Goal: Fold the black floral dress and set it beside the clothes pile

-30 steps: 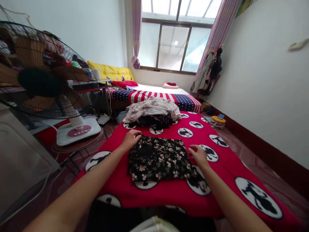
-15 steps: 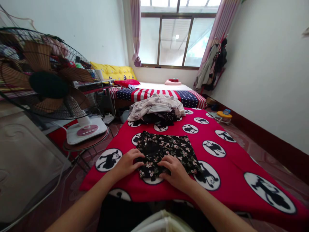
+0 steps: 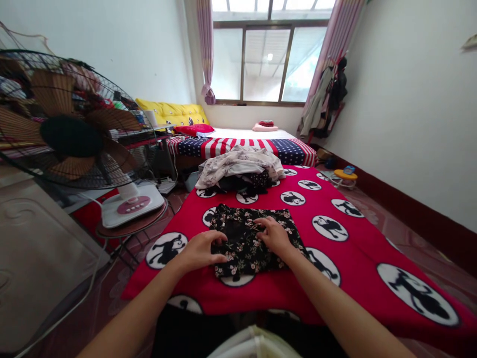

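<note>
Where the person stands at the near edge, the work surface is a bed covered by a red blanket point(image 3: 346, 258) printed with white circles holding black cartoon figures. It runs away from the camera toward a second bed with a stars-and-stripes cover point(image 3: 242, 145) under the window point(image 3: 266, 62). Pink curtains hang on both sides of the window, and clothes point(image 3: 328, 99) hang on the right wall near it. A yellow pillow point(image 3: 169, 110) and a red pillow point(image 3: 193, 130) lie at the far left. A large fan point(image 3: 70, 136) stands on a small round stand left of the bed. A heap of unfolded clothes point(image 3: 240, 168) sits on the blanket, just beyond the folded piece.

The black floral garment point(image 3: 246, 248) lies flat on the blanket, folded into a rough rectangle, near the front edge and slightly left of centre. Its long axis runs roughly left-right across the bed, with the far edge a bit narrower than the near one.

The left hand point(image 3: 201, 249) rests on the garment's left edge, fingers curled over the cloth, thumb on top. The right hand point(image 3: 275, 234) lies palm-down on the upper middle, fingers loosely bent, with the fingertips pinching at a small fold.
</note>
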{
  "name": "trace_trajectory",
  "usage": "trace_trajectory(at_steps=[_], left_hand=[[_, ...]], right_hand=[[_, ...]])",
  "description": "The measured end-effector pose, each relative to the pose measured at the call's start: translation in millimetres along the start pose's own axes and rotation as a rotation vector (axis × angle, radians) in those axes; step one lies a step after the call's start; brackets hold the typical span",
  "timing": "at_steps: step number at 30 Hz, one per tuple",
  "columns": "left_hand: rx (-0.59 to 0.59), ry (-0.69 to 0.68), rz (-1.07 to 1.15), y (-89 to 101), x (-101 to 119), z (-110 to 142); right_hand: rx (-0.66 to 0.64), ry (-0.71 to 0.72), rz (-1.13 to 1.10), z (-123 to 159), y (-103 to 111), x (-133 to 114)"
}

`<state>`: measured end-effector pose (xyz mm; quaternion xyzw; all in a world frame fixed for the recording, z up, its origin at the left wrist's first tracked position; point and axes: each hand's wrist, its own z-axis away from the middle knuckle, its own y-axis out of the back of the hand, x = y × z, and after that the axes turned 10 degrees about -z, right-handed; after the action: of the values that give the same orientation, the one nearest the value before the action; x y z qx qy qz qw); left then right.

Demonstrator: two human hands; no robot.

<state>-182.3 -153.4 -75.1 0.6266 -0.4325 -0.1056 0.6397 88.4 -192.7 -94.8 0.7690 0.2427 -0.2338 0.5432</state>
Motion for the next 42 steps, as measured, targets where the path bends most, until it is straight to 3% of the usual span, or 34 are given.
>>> trace_trajectory(at_steps=[4,7,9,12,15,18,25,29,33,36,39,42], left_hand=[[0.084,0.016,-0.193,-8.6,9.1,-4.5],[0.149,0.153,-0.163,-14.9,8.2,-8.7],[0.175,0.233,-0.09,-18.7,3.3,-11.0],[0.202,0.285,0.007,-22.6,-4.6,-12.4],[0.2,0.342,-0.014,-22.1,-6.5,-11.9],[0.166,0.401,-0.077,-18.8,-3.1,-10.6],[0.131,0.453,-0.109,-16.6,-4.2,-3.0],[0.242,0.403,-0.172,-12.3,2.4,-5.6],[0.414,0.109,-0.146,-15.9,28.5,-35.6],[0.303,-0.02,-0.197,-30.2,40.9,-69.0],[0.17,0.078,-0.319,-45.9,34.0,-90.3],[0.185,0.17,-0.346,-56.4,18.8,-89.8]], right_hand=[[-0.001,-0.055,0.083,-5.4,-2.4,-8.3],[0.068,-0.076,0.027,-2.2,-2.8,-10.7],[0.147,-0.03,-0.005,2.7,-3.7,-11.2],[0.202,0.16,-0.025,12.2,-8.1,-15.1],[0.089,0.343,-0.024,20.8,-16.3,-22.5],[-0.059,0.425,0.03,25.8,-24.9,-27.7],[-0.177,0.343,0.192,25.6,-33.4,-26.4],[-0.196,0.348,0.221,25.2,-36.6,-26.0],[-0.176,0.375,0.243,25.4,-40.7,-24.0],[-0.161,0.381,0.275,25.6,-42.8,-22.5],[-0.155,0.393,0.29,27.1,-42.3,-22.4],[-0.15,0.398,0.264,29.5,-38.9,-25.1]])
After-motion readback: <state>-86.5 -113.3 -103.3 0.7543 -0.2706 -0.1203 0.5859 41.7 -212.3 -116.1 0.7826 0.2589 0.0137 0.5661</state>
